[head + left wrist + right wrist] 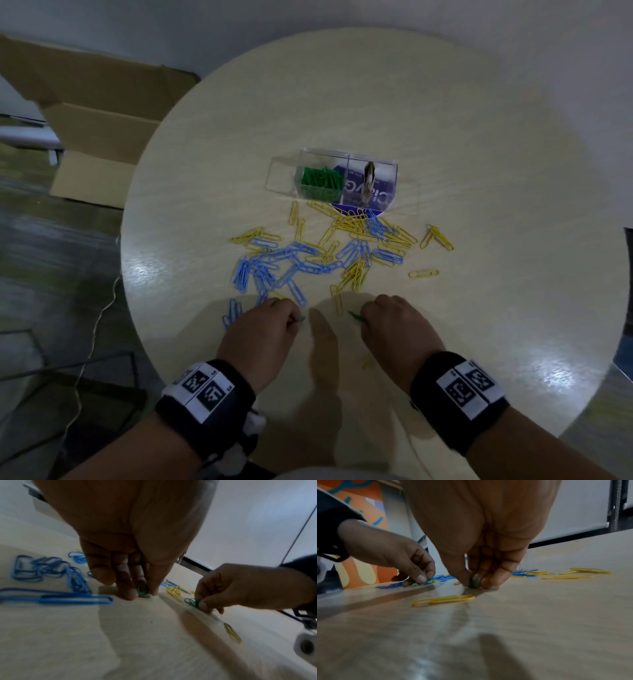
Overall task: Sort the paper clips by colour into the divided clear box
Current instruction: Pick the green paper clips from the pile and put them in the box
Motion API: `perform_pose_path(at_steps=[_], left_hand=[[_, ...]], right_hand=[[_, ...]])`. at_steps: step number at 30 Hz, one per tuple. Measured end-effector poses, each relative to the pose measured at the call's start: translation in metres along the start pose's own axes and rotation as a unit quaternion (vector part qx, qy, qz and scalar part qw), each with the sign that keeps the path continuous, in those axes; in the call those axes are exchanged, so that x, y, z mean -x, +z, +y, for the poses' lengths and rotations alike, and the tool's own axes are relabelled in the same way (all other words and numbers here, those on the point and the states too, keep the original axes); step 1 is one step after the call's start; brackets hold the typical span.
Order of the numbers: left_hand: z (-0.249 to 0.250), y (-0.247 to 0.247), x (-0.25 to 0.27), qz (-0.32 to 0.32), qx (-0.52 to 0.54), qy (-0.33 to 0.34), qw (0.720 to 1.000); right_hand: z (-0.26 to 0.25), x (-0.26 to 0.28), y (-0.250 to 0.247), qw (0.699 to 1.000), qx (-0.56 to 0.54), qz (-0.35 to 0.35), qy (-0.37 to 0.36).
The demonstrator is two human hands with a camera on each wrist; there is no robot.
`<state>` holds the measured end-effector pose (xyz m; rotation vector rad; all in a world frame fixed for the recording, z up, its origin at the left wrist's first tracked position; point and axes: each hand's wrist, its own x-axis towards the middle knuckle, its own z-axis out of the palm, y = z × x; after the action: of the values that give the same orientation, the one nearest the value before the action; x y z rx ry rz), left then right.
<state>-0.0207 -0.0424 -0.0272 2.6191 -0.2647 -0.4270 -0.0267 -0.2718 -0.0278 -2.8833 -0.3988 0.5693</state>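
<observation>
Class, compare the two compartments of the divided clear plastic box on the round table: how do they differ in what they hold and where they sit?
The left compartment holds a heap of green paper clips; the right compartment holds no clips of any colour. The left compartment looks green throughout; through the right compartment a purple printed label shows. Both are clear-walled halves of one divided clear plastic box and sit side by side.

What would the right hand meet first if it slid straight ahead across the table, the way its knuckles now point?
Probably the yellow clips heaped just beyond the right hand, which pinches a green clip; the clear box lies farther on. Depth is uncertain.
</observation>
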Motion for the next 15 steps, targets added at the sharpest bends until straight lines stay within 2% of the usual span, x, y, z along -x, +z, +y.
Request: perform_pose_path(at_steps=[3,6,8,10,13,15], left_hand=[[-0.001,-0.01,-0.013,0.004,0.102,-0.05,0.993],[-0.003,-0.028,-0.045,0.034,0.198,-0.105,0.974],[0.0,-0.044,-0.072,0.075,0.229,-0.097,0.966],[0.007,-0.063,-0.103,0.118,0.211,-0.075,0.967],[0.021,-0.085,-0.149,0.169,0.19,-0.051,0.966],[0.03,-0.091,-0.173,0.176,0.202,-0.039,0.963]], right_hand=[[0.007,0.003,-0.015,0.999,-0.034,0.015,0.021],[0.019,-0.007,-0.042,0.989,-0.119,0.034,0.079],[0.021,-0.025,-0.067,0.972,-0.19,0.092,0.106],[0.019,-0.054,-0.092,0.957,-0.226,0.144,0.114],[0.009,-0.104,-0.118,0.953,-0.22,0.174,0.117],[0.003,-0.13,-0.128,0.951,-0.227,0.169,0.123]])
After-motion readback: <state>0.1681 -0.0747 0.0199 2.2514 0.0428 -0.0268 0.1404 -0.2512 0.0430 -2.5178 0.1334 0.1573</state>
